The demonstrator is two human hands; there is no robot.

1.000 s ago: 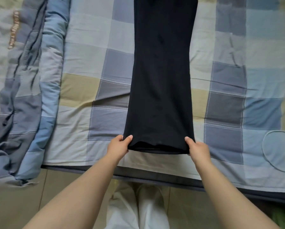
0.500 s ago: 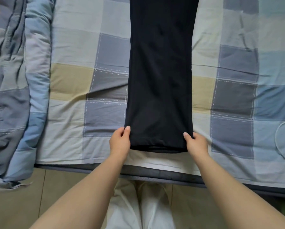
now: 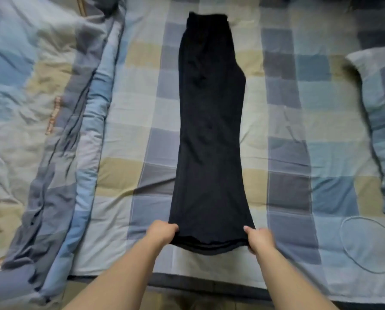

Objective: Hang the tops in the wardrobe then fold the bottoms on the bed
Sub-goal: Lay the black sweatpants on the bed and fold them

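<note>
Black trousers (image 3: 209,130) lie stretched lengthwise down the checked bed (image 3: 287,130). Left hand (image 3: 162,231) pinches the hem's left corner, right hand (image 3: 259,239) grips its right corner, near the bed's edge.

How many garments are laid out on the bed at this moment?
1: black trousers lie lengthwise mid-bed, left hand and right hand gripping the near hem corners. Others may be hidden under the quilt.

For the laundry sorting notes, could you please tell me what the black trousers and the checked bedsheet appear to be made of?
Long black trousers: probably a soft matte knit, since they drape limply without sheen or sharp creases. Blue, grey and tan checked bedsheet: likely woven cotton, matte, with fine wrinkles and stitched-looking lines between squares.
</note>
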